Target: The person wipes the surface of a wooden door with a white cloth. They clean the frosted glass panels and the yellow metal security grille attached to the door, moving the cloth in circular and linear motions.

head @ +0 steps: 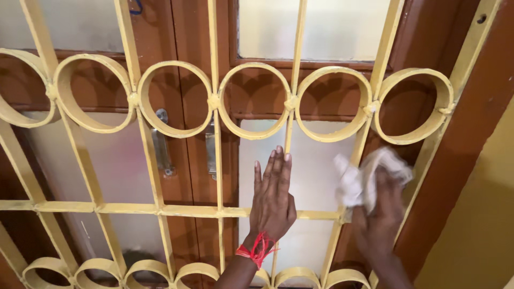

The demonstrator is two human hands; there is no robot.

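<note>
Your left hand (273,200), with a red thread (257,249) at the wrist, is nearest the camera. It lies flat against the yellow grille (214,101), fingers straight and together, grasping nothing. Its palm covers the grille's horizontal bar, and its fingertips reach up beside a vertical bar.

Your right hand (377,214) is to the right of the left hand, at the grille's last slanted bar. Its fingers are clenched around a white cloth (364,179), which bunches above the knuckles and presses against that bar just below the row of rings. The hand is blurred, which suggests motion.

Risks from this position:

- Pinching. The bars converge where the rings join them. A finger that slides into such a junction can jam.
- Snagging. Loose folds of the cloth can catch on a weld knot at a ring joint and pull out of your grip.
- Glass load. Frosted panes (316,166) sit close behind the grille in the brown wooden frame (187,160). Heavy leaning on the left hand could flex the bar toward them.
- Thread catch. The loose red ends hang near the lower rings and can hook there.
</note>
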